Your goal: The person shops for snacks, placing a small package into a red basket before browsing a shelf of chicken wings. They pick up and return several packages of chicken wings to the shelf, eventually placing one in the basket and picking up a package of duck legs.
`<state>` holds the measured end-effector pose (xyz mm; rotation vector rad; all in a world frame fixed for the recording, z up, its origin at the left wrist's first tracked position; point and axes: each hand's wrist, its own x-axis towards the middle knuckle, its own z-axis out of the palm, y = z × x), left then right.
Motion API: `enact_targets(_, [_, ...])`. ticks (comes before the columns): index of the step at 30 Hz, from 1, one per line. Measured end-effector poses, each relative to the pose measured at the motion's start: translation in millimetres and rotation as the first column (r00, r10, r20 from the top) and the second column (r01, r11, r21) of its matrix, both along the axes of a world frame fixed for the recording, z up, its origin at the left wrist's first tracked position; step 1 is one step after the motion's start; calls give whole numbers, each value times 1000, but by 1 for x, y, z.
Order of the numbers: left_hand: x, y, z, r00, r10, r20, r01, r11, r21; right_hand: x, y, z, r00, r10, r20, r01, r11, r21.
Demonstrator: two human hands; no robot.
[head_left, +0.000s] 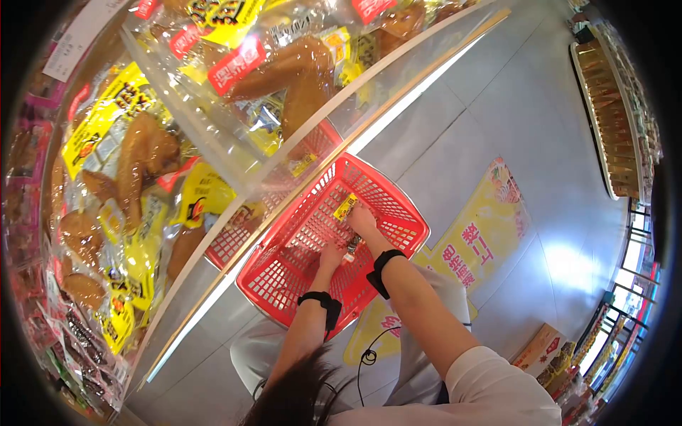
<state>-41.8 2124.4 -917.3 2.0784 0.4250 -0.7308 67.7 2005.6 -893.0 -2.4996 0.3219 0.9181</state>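
Observation:
A red plastic shopping basket (259, 287) with slotted walls stands in front of me, and both of my arms reach down into it. My right hand (363, 221) is at a small yellow snack packet (346, 206); its fingers look closed on the packet's lower edge. My left hand (331, 253) is low in the basket. Just right of it lies a small, dark-patterned packet (352, 245) with a pale end. Whether the left fingers touch that packet is too small to tell. Black bands are on both wrists.
A clear-walled display bin (284, 160) holds several bagged brown meat pieces (145, 153) at the left, its edge overhanging the basket. A yellow floor sticker (465, 245) lies on the grey tiles. Shelves (604, 121) stand at the right, with a cardboard box (543, 348) lower down. A black cable (368, 356) hangs near my legs.

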Motion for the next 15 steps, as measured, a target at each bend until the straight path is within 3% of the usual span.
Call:
enact_targets(6, [-6,2,106,997,9,74,1,990,-141,-11,-1,80,996,15,92,-29,989,147])
enact_targets(9, [-21,13,163,998,42,55,-27,968,-248,-44,-10,171,984,140,114,-157,975,159])
enact_targets(10, [-30,22,178,995,94,21,-78,914,-397,-50,-16,203,971,198,136,-217,965,144])
enact_targets(11, [-41,27,194,989,148,-18,-134,835,-534,-66,-28,192,952,242,188,-279,939,203])
enact_targets(12, [-40,31,276,969,193,-154,-246,702,-669,-80,-40,215,941,279,191,-316,927,201])
enact_targets(13, [-44,32,358,947,268,-175,-308,616,-725,-94,-54,233,925,319,205,-358,913,196])
enact_targets(15, [-71,41,486,959,275,-73,-181,390,-903,-116,-85,262,909,360,211,-399,897,191])
